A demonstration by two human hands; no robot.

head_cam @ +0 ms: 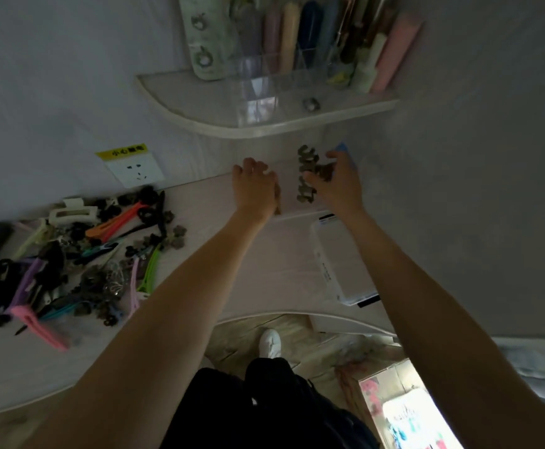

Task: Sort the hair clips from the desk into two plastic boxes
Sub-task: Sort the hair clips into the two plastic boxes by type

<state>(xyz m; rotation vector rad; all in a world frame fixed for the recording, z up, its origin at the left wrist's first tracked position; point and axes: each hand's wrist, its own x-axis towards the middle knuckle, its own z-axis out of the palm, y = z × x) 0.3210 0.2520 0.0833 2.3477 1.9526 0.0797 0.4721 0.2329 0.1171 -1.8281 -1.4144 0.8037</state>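
Bare forearms [174, 303], black trousers [264, 406], white shoe [270, 343]

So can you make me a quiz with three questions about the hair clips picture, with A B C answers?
1. Where is the big pile of hair clips?
A. On the desk, left of the arms
B. On the shelf
C. On the floor

2. What colour is the long clip near the top of the pile?
A. Orange
B. Blue
C. White

3. What is the right hand doing?
A. Resting flat on the desk
B. Holding small dark clips
C. Holding a pen

Answers: 1 A, the pile lies on the desk at the left. 2 A, it is bright orange. 3 B, its fingers curl round dark clips near the wall, while the left hand reaches beside it.
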